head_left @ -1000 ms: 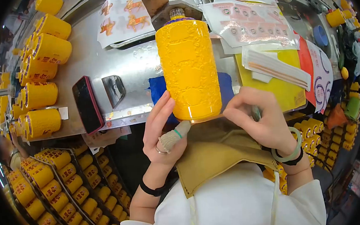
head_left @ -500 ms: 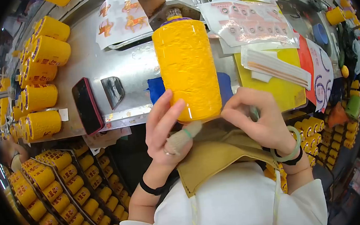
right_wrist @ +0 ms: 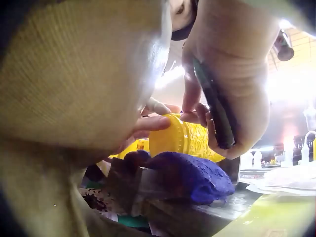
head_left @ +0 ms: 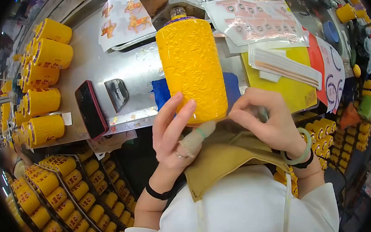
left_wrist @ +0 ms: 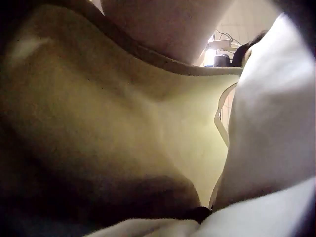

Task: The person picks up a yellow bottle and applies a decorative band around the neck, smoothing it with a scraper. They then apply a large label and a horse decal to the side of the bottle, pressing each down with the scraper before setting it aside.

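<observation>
A yellow embossed bottle (head_left: 192, 67) lies on a blue cloth (head_left: 232, 90), its neck toward a metal bracket (head_left: 158, 11) and its base toward me. My left hand (head_left: 168, 141) touches the base end from the left with fairly straight fingers. Its thumb wears a knitted finger cover (head_left: 194, 141) with a green band and lies along the base's lower edge. At the base's right edge are the thumb and forefinger of my right hand (head_left: 270, 118). Its other fingers curl round a dark slim tool (right_wrist: 217, 108), seen in the right wrist view. A tan apron (left_wrist: 98, 113) fills most of the left wrist view.
To the left lie a phone (head_left: 91, 109) and a small metal piece (head_left: 117, 95), beyond them several yellow bottles (head_left: 44, 98). Sticker sheets (head_left: 259, 23) and label strips (head_left: 284, 69) lie at the right. Racks of bottles (head_left: 65, 191) stand below the table's edge.
The bottle has turned on its long axis, showing a different part of its relief. My left fingers have shifted right, further over it. The right hand has hardly moved.
</observation>
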Demonstrator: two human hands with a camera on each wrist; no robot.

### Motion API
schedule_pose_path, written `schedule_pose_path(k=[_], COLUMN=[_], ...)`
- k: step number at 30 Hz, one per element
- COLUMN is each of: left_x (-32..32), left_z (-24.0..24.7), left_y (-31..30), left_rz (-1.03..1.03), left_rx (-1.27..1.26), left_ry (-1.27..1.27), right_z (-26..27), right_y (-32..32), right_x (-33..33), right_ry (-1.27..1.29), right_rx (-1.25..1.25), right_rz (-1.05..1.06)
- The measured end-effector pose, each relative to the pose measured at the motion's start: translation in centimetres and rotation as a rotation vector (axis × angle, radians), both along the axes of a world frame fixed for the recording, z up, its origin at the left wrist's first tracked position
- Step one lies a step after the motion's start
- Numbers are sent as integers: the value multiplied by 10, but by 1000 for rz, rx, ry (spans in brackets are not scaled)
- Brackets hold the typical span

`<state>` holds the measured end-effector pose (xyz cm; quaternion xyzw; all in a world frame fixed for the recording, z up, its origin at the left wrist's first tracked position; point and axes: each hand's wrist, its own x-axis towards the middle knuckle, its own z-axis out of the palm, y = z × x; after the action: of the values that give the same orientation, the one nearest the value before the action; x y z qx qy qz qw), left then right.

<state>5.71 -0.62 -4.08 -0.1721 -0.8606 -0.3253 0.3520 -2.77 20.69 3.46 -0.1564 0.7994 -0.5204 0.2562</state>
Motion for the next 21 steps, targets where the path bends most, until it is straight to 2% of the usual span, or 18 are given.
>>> schedule_pose_path(k=[2,3,6,8,10,14,17,18,21], left_x=[-1,8,16,17,13,11,10,6,0], left_z=[-4,-9,-14,-11,-6,0,7,6,-7], left_y=[4,10,1,2,2,8,4,3,9], left_rz=[56,133,148,154,156,210,92,92,44], left_rx=[198,514,401,447,119,101,-50,-50,290], left_ry=[-24,-201,-235,-222,-50,-40,-65,-66,-31], right_z=[1,0,-2,-2,-1,-5,-7,-7,-5], right_y=[1,1,0,1,1,3,2,2,1], right_x=[-1,-1,-1,-1,-2,-2,-1,-1,-3], right_ry=[-2,-1,12,24,19,31,35,26,30], right_rx=[-3,-2,-10,-14,10,0,-10,-9,-10], right_rz=[-8,-4,5,13,10,5,-5,-11,-6])
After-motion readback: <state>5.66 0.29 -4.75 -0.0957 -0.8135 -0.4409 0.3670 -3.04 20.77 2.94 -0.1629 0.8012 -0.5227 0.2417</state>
